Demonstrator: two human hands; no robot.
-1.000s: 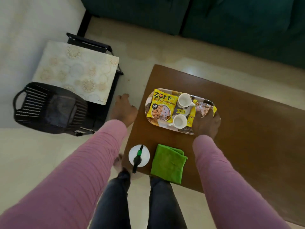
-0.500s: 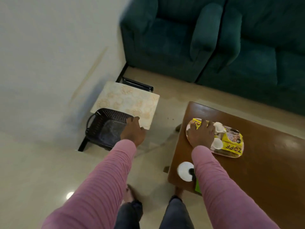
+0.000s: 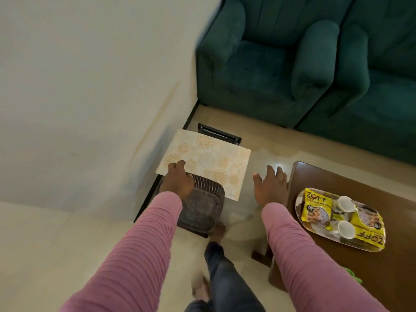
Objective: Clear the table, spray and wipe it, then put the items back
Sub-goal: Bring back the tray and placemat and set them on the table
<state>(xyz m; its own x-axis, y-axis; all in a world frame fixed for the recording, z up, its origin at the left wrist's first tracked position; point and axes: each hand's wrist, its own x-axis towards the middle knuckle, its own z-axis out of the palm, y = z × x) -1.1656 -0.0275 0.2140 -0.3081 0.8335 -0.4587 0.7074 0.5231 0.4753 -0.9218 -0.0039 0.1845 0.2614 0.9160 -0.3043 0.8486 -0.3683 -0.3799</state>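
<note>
Beside the brown table (image 3: 337,181), the right hand (image 3: 271,188) is hovering open and empty; the left hand (image 3: 177,181) is lying over the basket (image 3: 202,210) rim, grip unclear.

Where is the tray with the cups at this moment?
Head view, right side: the tray rests on the brown table near its left edge, just right of the open right hand.

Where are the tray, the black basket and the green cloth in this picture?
tray (image 3: 298,204): head view, on its bare left rim.
black basket (image 3: 202,210): head view, on its mesh floor.
green cloth (image 3: 354,275): head view, on the corner peeking past the right sleeve.
</note>
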